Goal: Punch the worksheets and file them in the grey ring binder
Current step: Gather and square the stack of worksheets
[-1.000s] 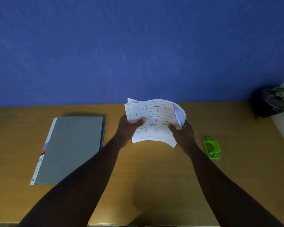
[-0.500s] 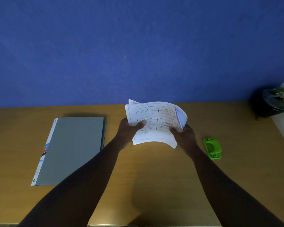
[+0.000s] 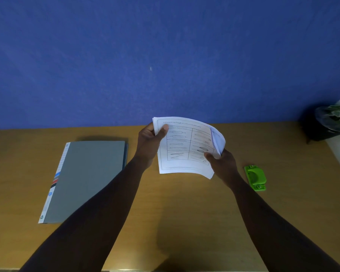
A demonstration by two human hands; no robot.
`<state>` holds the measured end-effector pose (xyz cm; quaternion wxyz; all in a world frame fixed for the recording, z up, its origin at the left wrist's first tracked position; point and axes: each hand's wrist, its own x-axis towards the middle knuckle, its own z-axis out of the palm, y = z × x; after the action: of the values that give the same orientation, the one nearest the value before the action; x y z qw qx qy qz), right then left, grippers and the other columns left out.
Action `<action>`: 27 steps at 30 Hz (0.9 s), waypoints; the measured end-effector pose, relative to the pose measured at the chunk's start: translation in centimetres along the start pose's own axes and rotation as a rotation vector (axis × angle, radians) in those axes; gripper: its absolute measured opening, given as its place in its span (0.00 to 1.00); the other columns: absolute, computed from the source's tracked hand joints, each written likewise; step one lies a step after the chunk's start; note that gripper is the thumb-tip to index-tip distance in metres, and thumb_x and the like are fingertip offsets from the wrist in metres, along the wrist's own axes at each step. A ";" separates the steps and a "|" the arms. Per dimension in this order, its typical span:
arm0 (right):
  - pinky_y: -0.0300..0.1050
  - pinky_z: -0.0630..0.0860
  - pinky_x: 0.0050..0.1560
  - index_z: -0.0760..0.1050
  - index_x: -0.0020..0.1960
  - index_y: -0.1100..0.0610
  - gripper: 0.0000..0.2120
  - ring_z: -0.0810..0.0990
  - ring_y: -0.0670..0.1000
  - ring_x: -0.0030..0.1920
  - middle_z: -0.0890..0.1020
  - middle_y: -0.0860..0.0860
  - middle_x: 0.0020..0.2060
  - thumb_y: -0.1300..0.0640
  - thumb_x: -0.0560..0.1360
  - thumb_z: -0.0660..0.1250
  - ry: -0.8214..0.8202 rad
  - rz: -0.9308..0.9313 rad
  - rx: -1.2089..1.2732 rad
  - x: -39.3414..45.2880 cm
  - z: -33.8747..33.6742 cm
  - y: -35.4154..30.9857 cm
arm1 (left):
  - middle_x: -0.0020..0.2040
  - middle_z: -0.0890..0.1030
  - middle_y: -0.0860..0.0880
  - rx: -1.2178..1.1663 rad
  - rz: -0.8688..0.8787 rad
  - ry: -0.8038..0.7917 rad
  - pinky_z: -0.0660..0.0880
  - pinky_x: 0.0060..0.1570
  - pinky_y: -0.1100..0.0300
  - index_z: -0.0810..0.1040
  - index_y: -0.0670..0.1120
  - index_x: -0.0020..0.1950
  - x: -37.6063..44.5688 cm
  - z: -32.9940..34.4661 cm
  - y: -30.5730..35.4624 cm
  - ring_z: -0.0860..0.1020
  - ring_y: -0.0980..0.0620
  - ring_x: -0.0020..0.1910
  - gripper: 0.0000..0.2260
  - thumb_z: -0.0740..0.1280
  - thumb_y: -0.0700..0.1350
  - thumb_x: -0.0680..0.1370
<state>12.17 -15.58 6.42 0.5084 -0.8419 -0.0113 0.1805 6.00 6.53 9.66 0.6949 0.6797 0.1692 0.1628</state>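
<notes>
Both hands are holding the worksheets (image 3: 182,149) above the desk (image 3: 185,222): left hand (image 3: 148,142) gripping top-left corner, right hand (image 3: 222,163) the right edge. Green hole punch (image 3: 255,177) is lying at approx. 3 o'clock, just beside right hand, long axis front-to-back.

- White worksheets (image 3: 182,152), top sheet printed with a black-lined grid of two columns, small grey drawings in the cells, one line of dark text above.
- Grey ring binder (image 3: 86,179), plain flat cover; white strip down the spine edge with blue, red and black marks and one small blue block lower down.
- Bright green hole punch (image 3: 255,177), one colour all over, darker green in the round hollow.
- Ochre-brown table (image 3: 185,222), faint wood tone, darker where shadows fall.
- Deep blue wall (image 3: 165,55), plain, with one tiny pale fleck.
- Black pot (image 3: 318,128) at far right, pale green leaves above it.
</notes>
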 end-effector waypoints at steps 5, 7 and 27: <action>0.31 0.71 0.34 0.74 0.61 0.59 0.14 0.78 0.51 0.45 0.79 0.52 0.49 0.55 0.77 0.68 0.010 -0.017 -0.033 -0.1 -0.1 0.0 | 0.55 0.84 0.43 -0.003 0.066 0.041 0.81 0.51 0.50 0.78 0.38 0.58 0.2 0.1 0.0 0.83 0.44 0.54 0.11 0.63 0.45 0.83; 0.31 0.72 0.35 0.74 0.61 0.59 0.14 0.78 0.51 0.46 0.79 0.52 0.49 0.55 0.77 0.68 0.015 -0.020 -0.029 -0.2 0.0 0.0 | 0.56 0.83 0.42 -0.019 0.072 0.046 0.81 0.51 0.51 0.77 0.37 0.59 0.2 0.2 0.0 0.83 0.44 0.55 0.12 0.63 0.45 0.83; 0.50 0.78 0.58 0.78 0.62 0.56 0.14 0.82 0.54 0.53 0.83 0.52 0.53 0.62 0.77 0.67 -0.030 0.062 0.253 -0.1 -0.2 1.4 | 0.57 0.83 0.54 0.182 -0.132 -0.080 0.78 0.46 0.66 0.78 0.46 0.64 -1.5 -0.9 -3.5 0.82 0.55 0.55 0.13 0.65 0.48 0.82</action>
<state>11.93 -16.48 5.32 0.6046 -0.7680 0.0301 0.2090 4.26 6.54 6.15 0.6457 0.7333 0.1999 0.0734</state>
